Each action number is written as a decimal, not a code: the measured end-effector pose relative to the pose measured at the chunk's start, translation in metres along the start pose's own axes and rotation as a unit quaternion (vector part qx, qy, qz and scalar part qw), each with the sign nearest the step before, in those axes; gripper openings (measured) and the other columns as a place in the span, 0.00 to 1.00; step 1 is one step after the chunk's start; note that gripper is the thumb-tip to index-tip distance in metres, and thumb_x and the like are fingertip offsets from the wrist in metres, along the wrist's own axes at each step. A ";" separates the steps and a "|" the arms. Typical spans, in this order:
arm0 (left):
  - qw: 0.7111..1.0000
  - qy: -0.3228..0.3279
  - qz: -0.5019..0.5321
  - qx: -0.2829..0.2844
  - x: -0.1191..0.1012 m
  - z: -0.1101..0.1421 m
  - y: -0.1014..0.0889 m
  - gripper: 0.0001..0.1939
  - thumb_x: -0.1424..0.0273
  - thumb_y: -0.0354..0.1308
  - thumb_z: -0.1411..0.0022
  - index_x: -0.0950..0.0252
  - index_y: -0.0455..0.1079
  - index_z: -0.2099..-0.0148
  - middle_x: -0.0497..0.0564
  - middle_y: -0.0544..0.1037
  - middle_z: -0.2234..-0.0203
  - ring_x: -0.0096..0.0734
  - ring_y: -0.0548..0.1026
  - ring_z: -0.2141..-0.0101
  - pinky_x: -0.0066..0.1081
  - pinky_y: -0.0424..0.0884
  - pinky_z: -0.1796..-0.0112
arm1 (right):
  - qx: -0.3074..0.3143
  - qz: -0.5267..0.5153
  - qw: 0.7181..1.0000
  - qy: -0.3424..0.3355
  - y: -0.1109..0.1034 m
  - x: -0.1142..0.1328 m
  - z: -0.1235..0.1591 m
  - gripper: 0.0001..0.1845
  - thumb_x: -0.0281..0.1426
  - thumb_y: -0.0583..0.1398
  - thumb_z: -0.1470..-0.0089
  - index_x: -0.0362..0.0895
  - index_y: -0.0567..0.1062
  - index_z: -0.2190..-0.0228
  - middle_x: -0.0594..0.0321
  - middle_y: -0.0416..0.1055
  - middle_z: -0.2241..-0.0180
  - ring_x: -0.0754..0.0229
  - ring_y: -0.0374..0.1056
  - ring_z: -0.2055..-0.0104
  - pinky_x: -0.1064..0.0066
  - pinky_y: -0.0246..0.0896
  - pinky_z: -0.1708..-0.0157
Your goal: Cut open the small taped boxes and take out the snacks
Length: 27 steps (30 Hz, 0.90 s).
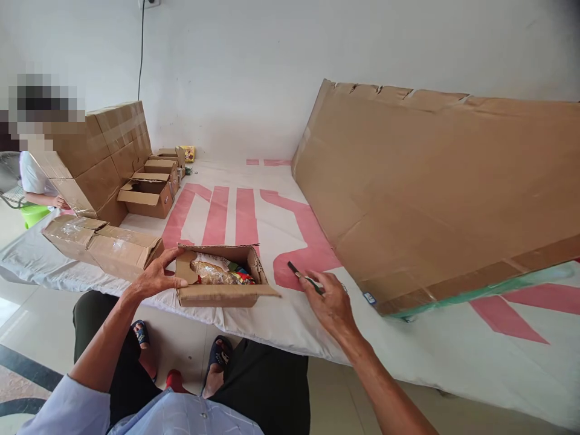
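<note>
An open cardboard box (217,296) stands at the near edge of the cloth-covered table. Inside it lie packaged goods (217,270) in clear and colourful wrapping. My left hand (156,275) spans the left end of this box, thumb at the near corner and fingers at the far one. To the right of the box, above the cloth, my right hand (328,299) is closed on a slim dark utility knife (293,268) with a green part near the fingers. The knife points toward the far left, apart from the box. Part of its handle is hidden in my hand.
A closed, taped carton (104,244) lies left of my left hand. Behind it are stacked cartons (109,157) and smaller open boxes (147,196). A large cardboard sheet (444,193) leans on the right. A person (38,181) sits at the far left.
</note>
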State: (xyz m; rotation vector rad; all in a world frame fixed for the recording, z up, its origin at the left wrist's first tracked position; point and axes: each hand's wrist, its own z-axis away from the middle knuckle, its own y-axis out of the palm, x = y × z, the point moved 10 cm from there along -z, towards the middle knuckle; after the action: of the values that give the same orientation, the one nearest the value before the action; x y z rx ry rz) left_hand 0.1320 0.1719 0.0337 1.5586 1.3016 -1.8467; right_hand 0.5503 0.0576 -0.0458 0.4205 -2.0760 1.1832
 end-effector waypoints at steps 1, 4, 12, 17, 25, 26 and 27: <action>1.000 -0.009 -0.024 0.015 -0.001 0.001 0.001 0.55 0.50 0.79 0.51 0.59 0.65 0.26 0.64 0.62 0.26 0.66 0.65 0.31 0.51 0.76 0.42 | 0.018 -0.062 0.998 -0.017 0.001 0.021 -0.006 0.26 0.52 0.56 0.37 0.46 0.80 0.52 0.48 0.78 0.50 0.42 0.74 0.46 0.48 0.71 0.45; 0.995 -0.014 -0.080 0.059 -0.006 0.005 0.005 0.65 0.47 0.81 0.55 0.57 0.57 0.22 0.64 0.55 0.24 0.67 0.60 0.28 0.53 0.73 0.39 | 0.111 -0.154 0.976 -0.110 0.014 0.096 -0.015 0.29 0.54 0.62 0.37 0.51 0.78 0.42 0.52 0.73 0.38 0.43 0.69 0.36 0.50 0.66 0.36; 0.972 0.024 -0.223 0.077 -0.015 -0.004 0.004 0.78 0.48 0.83 0.62 0.60 0.43 0.18 0.64 0.65 0.33 0.64 0.65 0.33 0.57 0.66 0.34 | 0.318 -0.070 0.929 -0.177 0.079 0.157 -0.008 0.60 0.51 0.74 0.50 0.52 0.56 0.25 0.50 0.47 0.22 0.38 0.44 0.21 0.43 0.50 0.26; 0.943 0.016 -0.315 0.108 -0.020 -0.004 0.000 0.69 0.57 0.83 0.61 0.57 0.51 0.23 0.60 0.66 0.37 0.62 0.67 0.35 0.56 0.68 0.36 | 0.274 -0.047 0.942 -0.189 0.082 0.161 0.001 0.58 0.47 0.72 0.47 0.54 0.53 0.24 0.50 0.53 0.25 0.39 0.50 0.23 0.43 0.52 0.27; 0.931 0.017 -0.342 0.126 -0.031 -0.004 0.009 0.70 0.46 0.80 0.60 0.66 0.51 0.23 0.71 0.52 0.26 0.70 0.53 0.26 0.56 0.55 0.29 | 0.201 0.022 0.933 -0.297 0.059 0.208 -0.007 0.26 0.45 0.64 0.37 0.48 0.77 0.41 0.49 0.71 0.35 0.39 0.63 0.31 0.43 0.61 0.33; 0.935 0.014 -0.331 0.128 -0.030 -0.003 0.010 0.71 0.46 0.80 0.60 0.66 0.51 0.23 0.71 0.54 0.26 0.69 0.55 0.26 0.55 0.55 0.28 | 0.206 0.026 0.931 -0.301 0.062 0.216 -0.007 0.21 0.43 0.63 0.36 0.49 0.79 0.46 0.50 0.75 0.39 0.40 0.68 0.35 0.46 0.66 0.37; 0.940 0.016 -0.317 0.125 -0.029 -0.002 0.012 0.71 0.46 0.81 0.61 0.66 0.52 0.23 0.70 0.57 0.27 0.68 0.57 0.27 0.54 0.56 0.28 | 0.226 0.031 0.928 -0.294 0.069 0.222 -0.008 0.17 0.42 0.63 0.37 0.49 0.81 0.50 0.52 0.78 0.44 0.41 0.72 0.39 0.50 0.69 0.42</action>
State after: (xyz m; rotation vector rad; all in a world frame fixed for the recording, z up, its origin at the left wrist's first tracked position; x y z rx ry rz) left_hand 0.1513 0.1607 0.0561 1.3805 1.7948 -2.4586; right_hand 0.3577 0.1140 0.0711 1.0410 -2.2964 1.7419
